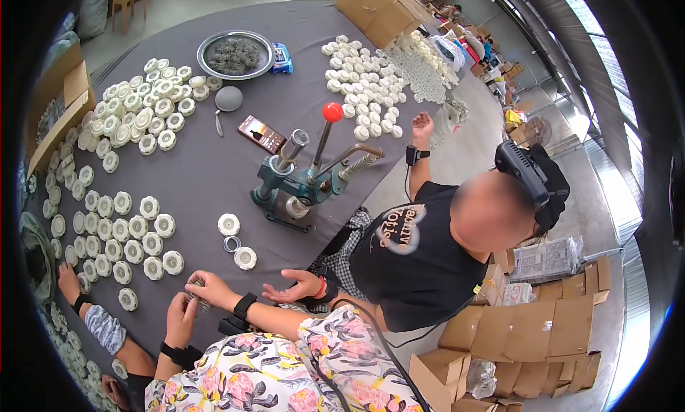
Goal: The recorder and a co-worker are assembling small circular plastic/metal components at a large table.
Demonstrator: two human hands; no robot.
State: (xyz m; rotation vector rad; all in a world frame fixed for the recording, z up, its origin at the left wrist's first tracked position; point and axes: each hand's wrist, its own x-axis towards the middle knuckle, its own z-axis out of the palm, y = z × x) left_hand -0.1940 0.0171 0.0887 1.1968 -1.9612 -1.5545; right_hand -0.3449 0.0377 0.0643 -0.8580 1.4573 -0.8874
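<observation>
My left hand and my right hand meet over the near part of the table, fingers closed. Between them is a small bunch of grey metal springs, partly hidden by my fingers. Rows of round white plastic caps with notched rims lie just beyond and to the left of my hands. The closest single cap sits left of my left hand. Farther ahead are two more caps, one of them a white cap, with grey rings between them.
A green hand press with a red-knobbed lever stands right of centre, beside a phone. A metal bowl of springs is at the back. A co-worker sits at right; another person's hand reaches in at left. Boxes edge the table.
</observation>
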